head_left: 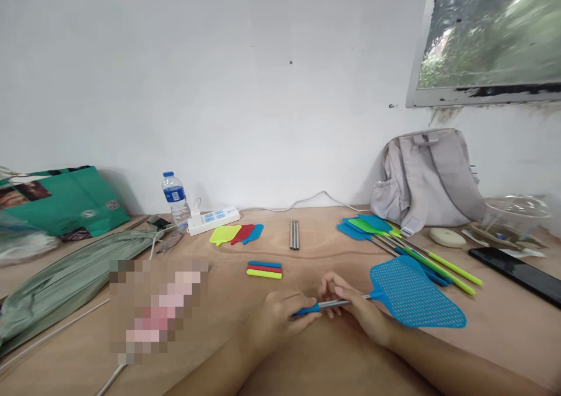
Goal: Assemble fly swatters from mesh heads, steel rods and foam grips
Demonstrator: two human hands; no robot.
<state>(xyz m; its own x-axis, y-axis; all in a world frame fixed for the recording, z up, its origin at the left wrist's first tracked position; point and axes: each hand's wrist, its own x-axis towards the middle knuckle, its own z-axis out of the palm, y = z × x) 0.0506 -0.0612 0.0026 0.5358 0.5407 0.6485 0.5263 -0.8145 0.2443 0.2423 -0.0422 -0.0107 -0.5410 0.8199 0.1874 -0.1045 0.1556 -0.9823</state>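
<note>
Between my two hands lies a blue fly swatter (416, 294), its perforated head to the right and its metal rod running left into a blue handle. My left hand (280, 317) is closed round the blue handle. Farther along the rod, my right hand (355, 302) has its fingers curled and its thumb against the metal; part of its grip is hidden. Beyond my hands are blue, red and yellow-green handles (264, 269) in a row. Several bare metal rods (294, 235) lie side by side behind them, and loose yellow-green, red and blue swatter heads (225, 234) are to their left.
Several whole swatters (421, 256) are piled at the right, before a grey backpack (429, 177). A black phone (517, 274) and a plastic container (512, 218) are farther right. At the left are a power strip (214, 219), a water bottle (176, 200) and a green bag (65, 200).
</note>
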